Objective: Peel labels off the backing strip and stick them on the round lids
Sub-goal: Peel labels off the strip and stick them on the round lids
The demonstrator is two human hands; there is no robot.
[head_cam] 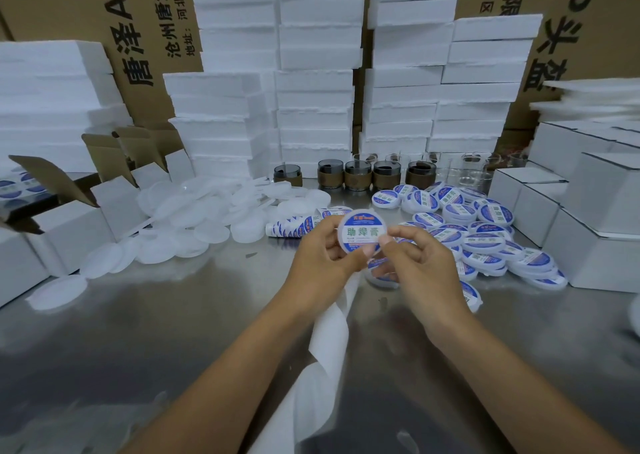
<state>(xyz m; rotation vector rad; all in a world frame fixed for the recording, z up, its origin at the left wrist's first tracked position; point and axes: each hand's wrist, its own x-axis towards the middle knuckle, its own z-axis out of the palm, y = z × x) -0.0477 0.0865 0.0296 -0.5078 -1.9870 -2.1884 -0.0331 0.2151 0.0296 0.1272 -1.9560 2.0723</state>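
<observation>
At the centre of the frame both hands hold one round lid (362, 232) up above the tabletop (138, 332), its face turned to the camera. A blue-and-white label (362, 227) with green characters covers that face. The left hand (323, 254) grips the lid's left edge with curled fingers, thumb at the lower rim. The right hand (417, 263) pinches the lower right edge between thumb and forefinger. The white backing strip (330, 332) trails from beneath the hands down to the bottom edge of the frame, and a stretch that carries labels lies just behind the left hand. Plain lids (194, 218) lie heaped at centre left, and labelled lids (485, 235) are piled at centre right. Behind them stands a row of glass jars (384, 175), with foam blocks (311, 107) stacked high across the top. White cartons (606, 211) fill the right edge.
</observation>
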